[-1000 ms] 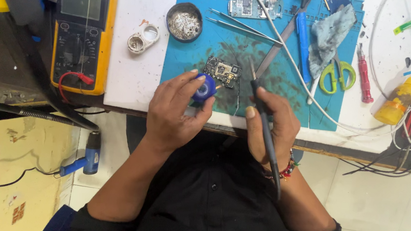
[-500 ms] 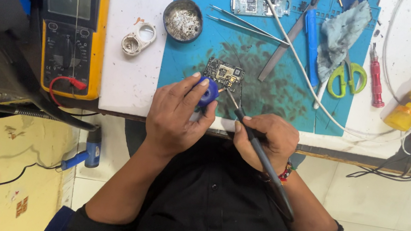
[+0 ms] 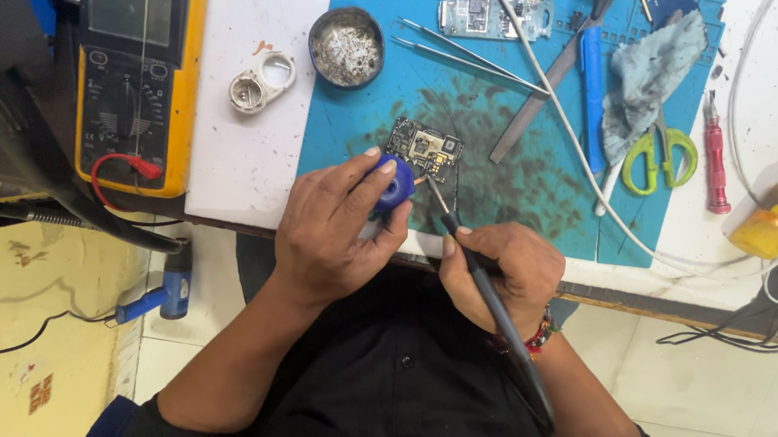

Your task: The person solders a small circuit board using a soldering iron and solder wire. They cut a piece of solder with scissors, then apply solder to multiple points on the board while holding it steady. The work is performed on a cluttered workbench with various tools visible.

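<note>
Since the earlier frame, the soldering iron [image 3: 486,299] had swung from near-vertical to a slant, tip brought left beside the blue pot. Right hand [image 3: 498,275] was closed in a pen grip round the iron's dark handle, long axis running from lower right up to the tip at centre frame. Left hand [image 3: 336,228] had fingers wrapped on the small blue pot [image 3: 396,187], at the near edge of the blue mat [image 3: 359,130]. Small circuit board [image 3: 424,147] lay just above the tip, flat on the mat, nearer the left hand's fingertips. Yellow multimeter [image 3: 135,71] sat upper left.
</note>
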